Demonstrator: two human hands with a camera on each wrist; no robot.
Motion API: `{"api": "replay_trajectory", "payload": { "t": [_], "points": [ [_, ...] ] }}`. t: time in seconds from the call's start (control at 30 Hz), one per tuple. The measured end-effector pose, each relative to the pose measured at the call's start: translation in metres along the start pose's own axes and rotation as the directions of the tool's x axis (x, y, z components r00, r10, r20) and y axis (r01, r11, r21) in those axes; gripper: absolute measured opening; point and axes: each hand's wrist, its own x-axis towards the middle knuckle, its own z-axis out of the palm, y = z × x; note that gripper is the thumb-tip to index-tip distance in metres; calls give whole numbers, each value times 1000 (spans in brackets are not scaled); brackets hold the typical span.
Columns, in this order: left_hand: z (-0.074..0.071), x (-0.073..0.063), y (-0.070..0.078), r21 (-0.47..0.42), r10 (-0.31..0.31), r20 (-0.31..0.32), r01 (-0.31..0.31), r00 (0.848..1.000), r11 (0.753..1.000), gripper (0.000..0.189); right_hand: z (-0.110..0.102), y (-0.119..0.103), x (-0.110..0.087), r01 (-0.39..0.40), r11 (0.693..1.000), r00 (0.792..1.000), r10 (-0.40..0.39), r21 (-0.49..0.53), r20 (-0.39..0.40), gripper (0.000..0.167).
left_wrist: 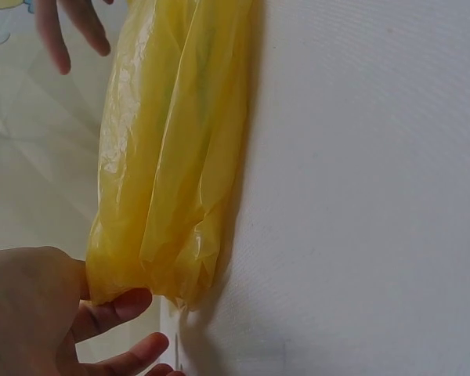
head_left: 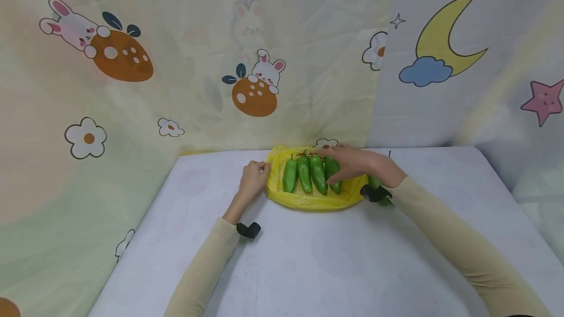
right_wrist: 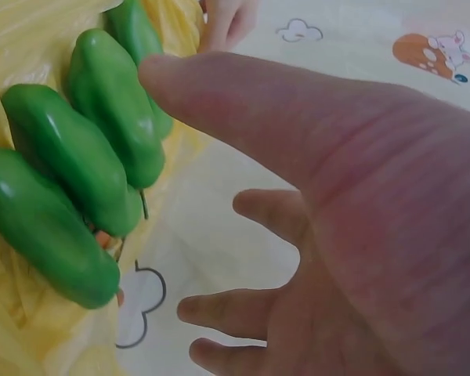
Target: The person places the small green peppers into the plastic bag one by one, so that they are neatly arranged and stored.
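Several green peppers (head_left: 318, 175) lie side by side, stems toward the wall, on a crumpled yellow plastic bag (head_left: 315, 203) near the table's far edge. My left hand (head_left: 254, 178) is at the bag's left edge; in the left wrist view the thumb and a finger of the left hand (left_wrist: 39, 313) pinch the yellow film. Over the rightmost pepper reaches my right hand (head_left: 352, 163), fingers extended and thumb spread. In the right wrist view, the right hand (right_wrist: 352, 211) holds nothing; its thumb tip overlaps one pepper (right_wrist: 113, 106), and contact cannot be told.
Another green item (head_left: 387, 201) shows partly behind the right wrist, to the right of the bag. A white table (head_left: 308, 263) spreads in front of the bag. Behind it hangs a patterned cloth (head_left: 308, 87) meeting the table's far edge. Black bands (head_left: 248, 230) sit at both wrists.
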Motion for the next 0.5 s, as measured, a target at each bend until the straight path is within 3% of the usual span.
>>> {"api": "replay_trajectory", "payload": {
  "t": [0.27,0.5],
  "points": [
    [1,1,0,-7,7,-3,-7,1000,1000,42,-6,9,-18,-65,998,998,64,27,27,92],
    [0,0,0,1,-5,1,5,1000,1000,42,-11,23,-33,-68,997,997,67,46,36,91]
  ]
}}
